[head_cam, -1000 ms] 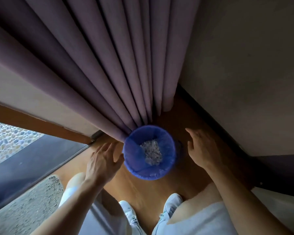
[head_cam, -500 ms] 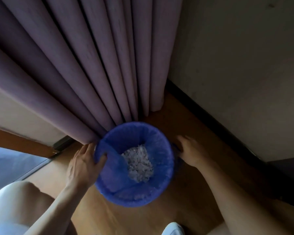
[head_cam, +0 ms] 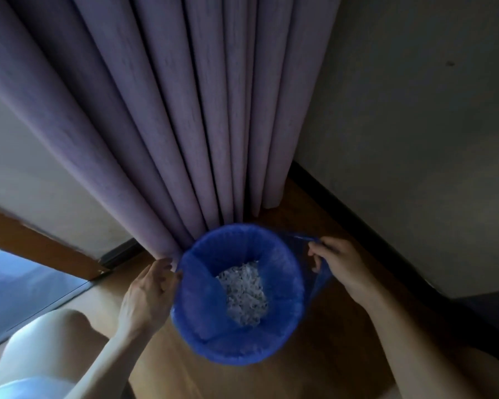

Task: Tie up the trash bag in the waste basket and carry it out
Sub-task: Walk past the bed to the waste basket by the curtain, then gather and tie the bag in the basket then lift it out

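Observation:
A round waste basket lined with a blue trash bag [head_cam: 285,283] stands on the wooden floor at the foot of the curtain. The bag covers the basket's rim and walls, so the basket itself is hidden. White shredded paper [head_cam: 244,295] lies at the bottom. My right hand [head_cam: 339,263] pinches a flap of the bag's edge and holds it stretched out to the right of the rim. My left hand [head_cam: 147,295] rests against the left side of the rim, fingers curled at the bag's edge; whether it grips the plastic is unclear.
Purple curtain folds [head_cam: 185,125] hang right behind the basket. A grey wall [head_cam: 415,125] with a dark baseboard runs along the right. A wooden door frame [head_cam: 41,249] and glass lie at the left. My bent knee [head_cam: 49,341] is at lower left.
I have crouched closer, so the basket looks larger. My right hand has gone from beside the basket to pulling a flap of the bag off the rim. My left hand has reached the rim.

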Motion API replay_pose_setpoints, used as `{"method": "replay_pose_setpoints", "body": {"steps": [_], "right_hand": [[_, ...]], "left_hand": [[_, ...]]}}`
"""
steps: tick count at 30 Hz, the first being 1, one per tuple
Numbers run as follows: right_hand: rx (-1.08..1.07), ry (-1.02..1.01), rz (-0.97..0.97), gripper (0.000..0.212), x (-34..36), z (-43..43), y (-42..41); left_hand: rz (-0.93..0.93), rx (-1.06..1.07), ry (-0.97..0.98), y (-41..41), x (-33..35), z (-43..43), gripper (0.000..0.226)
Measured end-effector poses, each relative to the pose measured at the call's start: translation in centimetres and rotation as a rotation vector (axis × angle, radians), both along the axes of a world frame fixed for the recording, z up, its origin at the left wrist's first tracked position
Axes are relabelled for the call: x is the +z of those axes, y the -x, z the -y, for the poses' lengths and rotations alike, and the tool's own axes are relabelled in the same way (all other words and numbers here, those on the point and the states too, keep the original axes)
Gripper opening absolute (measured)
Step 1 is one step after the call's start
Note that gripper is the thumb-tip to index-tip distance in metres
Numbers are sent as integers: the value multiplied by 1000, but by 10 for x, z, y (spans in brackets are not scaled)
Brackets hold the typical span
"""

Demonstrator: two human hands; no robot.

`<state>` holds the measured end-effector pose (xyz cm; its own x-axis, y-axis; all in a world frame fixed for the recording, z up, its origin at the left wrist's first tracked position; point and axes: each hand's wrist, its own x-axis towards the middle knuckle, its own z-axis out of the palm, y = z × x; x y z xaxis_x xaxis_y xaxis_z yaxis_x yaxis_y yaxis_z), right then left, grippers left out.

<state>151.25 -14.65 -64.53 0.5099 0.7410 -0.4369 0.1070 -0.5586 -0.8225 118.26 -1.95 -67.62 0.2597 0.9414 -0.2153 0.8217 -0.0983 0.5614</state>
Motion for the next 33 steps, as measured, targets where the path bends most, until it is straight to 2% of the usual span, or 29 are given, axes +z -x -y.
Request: {"method": "replay_pose_setpoints", "body": {"steps": [9, 12, 15, 17, 20, 22, 25, 30, 33], "right_hand": [[201, -401, 95, 28, 39, -4, 59], [178, -455, -36, 32, 46, -9, 73], [186, -483, -234, 46, 52, -17, 82], [232, -492, -262, 49, 54, -21, 86], [268, -470, -252, 52, 54, -27, 93], [276, -454, -266, 54, 53, -28, 97], [269, -430, -292, 59, 51, -28, 100], [252, -419, -338, 62, 50, -28, 99], [241, -436, -349, 63, 49, -27, 95]], "left_hand": [[80, 37, -5, 0, 1, -5, 36], [119, 117, 43, 6, -7, -4, 29], [139, 237, 215, 11, -17, -6, 31], [191, 346, 408, 10, -21, -6, 41], [371, 471, 791, 5, -26, 2, 58], [438, 503, 938, 3, -31, 8, 68], [495, 539, 932, 2, -35, 7, 61], [559, 552, 932, 10, -36, 4, 26], [554, 558, 867, 13, -38, 6, 21]]}}
